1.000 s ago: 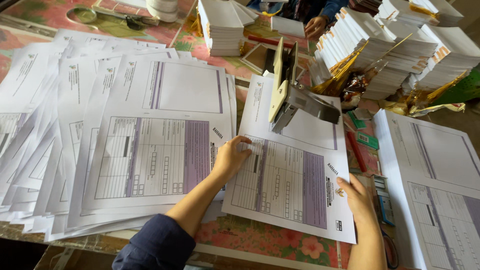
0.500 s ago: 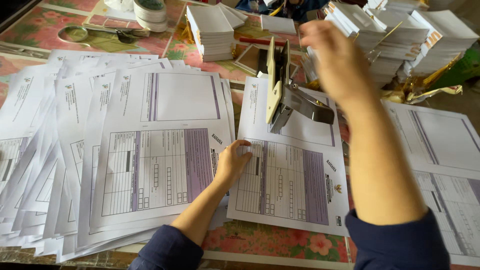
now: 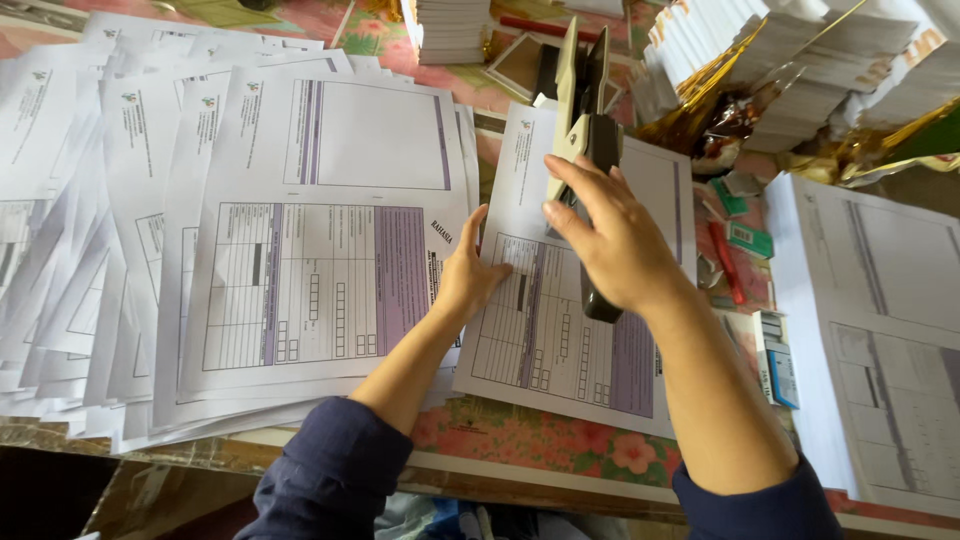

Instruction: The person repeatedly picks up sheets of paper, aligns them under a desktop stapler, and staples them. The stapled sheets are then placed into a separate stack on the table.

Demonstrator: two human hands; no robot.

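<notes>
- Where half a second ago it hung raised above the stapler, the right hand [image 3: 615,240] now presses down on the long-arm stapler [image 3: 585,150], fingers spread flat rather than closed.
- The printed form [image 3: 560,340] lies under the stapler, so stapling seems under way.
- The left hand [image 3: 468,275] stays flat, open, pinning the form's left edge.

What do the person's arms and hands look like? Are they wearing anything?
Both arms wear dark navy blue fabric sleeves, pushed up so the forearms are bare. The left hand and the right hand are bare too: no gloves, and no rings, watch or bracelet can be seen. The fingers are uncovered, with short nails.
</notes>
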